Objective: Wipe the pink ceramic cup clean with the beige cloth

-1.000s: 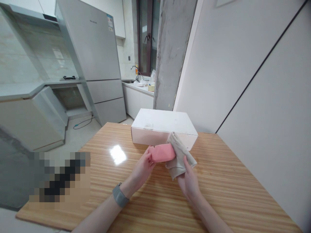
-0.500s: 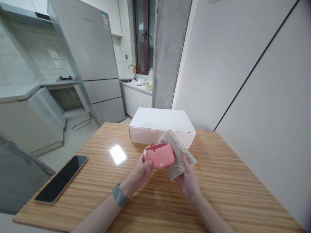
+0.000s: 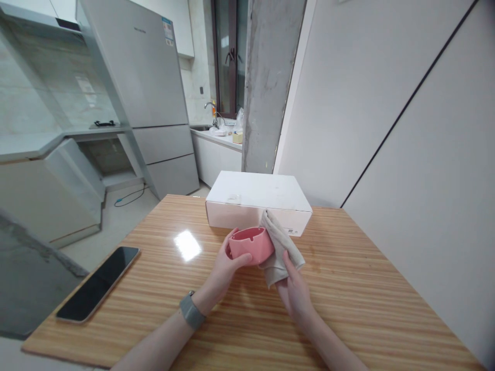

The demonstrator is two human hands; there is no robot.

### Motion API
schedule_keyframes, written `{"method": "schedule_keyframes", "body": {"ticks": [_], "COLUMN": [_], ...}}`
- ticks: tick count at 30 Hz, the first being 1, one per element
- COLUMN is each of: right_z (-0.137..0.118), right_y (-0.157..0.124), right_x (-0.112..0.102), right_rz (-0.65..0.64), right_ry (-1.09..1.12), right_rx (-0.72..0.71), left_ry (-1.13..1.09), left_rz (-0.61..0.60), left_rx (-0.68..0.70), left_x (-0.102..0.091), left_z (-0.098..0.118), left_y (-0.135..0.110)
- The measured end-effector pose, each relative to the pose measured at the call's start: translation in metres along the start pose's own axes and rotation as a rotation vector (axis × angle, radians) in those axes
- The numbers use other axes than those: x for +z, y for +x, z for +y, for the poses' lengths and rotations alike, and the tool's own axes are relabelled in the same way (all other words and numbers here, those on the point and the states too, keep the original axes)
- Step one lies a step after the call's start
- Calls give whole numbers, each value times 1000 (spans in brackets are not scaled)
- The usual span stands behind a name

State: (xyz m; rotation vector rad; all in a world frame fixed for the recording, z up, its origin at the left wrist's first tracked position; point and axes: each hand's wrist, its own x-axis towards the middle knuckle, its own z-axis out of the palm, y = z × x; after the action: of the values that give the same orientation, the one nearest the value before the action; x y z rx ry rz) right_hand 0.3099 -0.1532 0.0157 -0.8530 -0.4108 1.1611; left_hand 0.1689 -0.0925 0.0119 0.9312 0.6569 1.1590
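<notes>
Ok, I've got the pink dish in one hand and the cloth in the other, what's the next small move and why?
Probably turn the pink dish a little in the left hand. The beige cloth in the right hand covers only its right side, and the left side, under the left fingers, has no cloth on it.

Wooden table: white box, phone

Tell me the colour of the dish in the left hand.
Pink dish, seen in the head view.
</notes>
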Motion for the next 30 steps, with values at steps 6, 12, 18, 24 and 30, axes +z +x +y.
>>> {"method": "schedule_keyframes", "body": {"ticks": [6, 12, 18, 24, 30], "right_z": [8, 4, -10, -8, -3], "right_y": [1, 10, 11, 1, -3], "right_x": [-4, -7, 1, 11, 10], "right_rz": [0, 70, 68, -79, -64], "right_ry": [-81, -71, 2, 31, -1], "right_rx": [-22, -61, 28, 51, 5], "left_ry": [-38, -278, -108, -152, -275], "left_rz": [32, -71, -84, -158, -198], "left_rx": [-13, -177, -57, 15, -90], "left_x": [2, 5, 5, 4, 9], "left_z": [5, 7, 8, 16, 17], "left_y": [-2, -2, -6, -7, -13]}}
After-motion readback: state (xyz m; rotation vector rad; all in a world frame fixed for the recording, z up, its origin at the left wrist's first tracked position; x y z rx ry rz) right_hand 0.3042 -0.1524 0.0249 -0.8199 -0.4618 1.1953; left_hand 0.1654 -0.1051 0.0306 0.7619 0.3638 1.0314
